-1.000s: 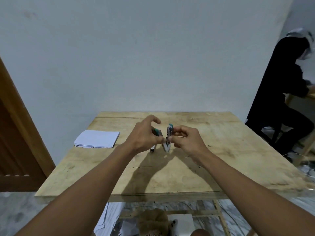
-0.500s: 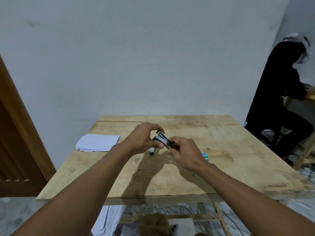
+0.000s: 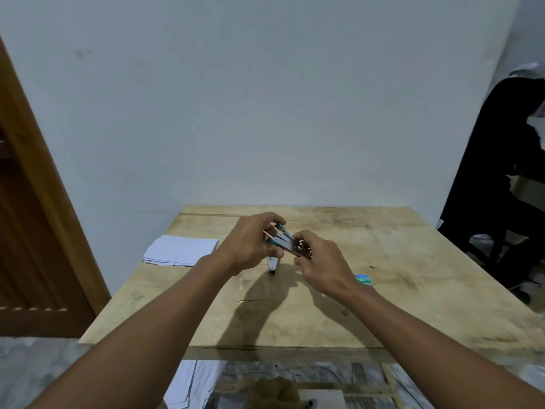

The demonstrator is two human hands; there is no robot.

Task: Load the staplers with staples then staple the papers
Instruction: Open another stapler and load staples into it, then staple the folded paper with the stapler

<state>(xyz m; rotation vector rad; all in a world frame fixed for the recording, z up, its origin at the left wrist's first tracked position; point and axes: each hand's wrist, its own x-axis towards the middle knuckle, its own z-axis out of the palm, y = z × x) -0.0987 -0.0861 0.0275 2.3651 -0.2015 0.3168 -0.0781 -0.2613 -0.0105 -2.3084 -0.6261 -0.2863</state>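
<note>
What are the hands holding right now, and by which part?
A stapler, splayed open: left hand grips its green-tipped end, right hand pinches the metal end.

Single head-worn wide-angle camera faces forward and down across the pale wooden tabletop [image 3: 398, 305] toward a plain whitish wall [image 3: 265, 98]. Near edge sits close below.

The stapler [image 3: 290, 242], upright a second ago, now slants from upper left to lower right at mid-frame, its halves spread. The right hand [image 3: 321, 267] has shifted to its metal end, and a small green box [image 3: 363, 279] now shows beside that wrist.
</note>
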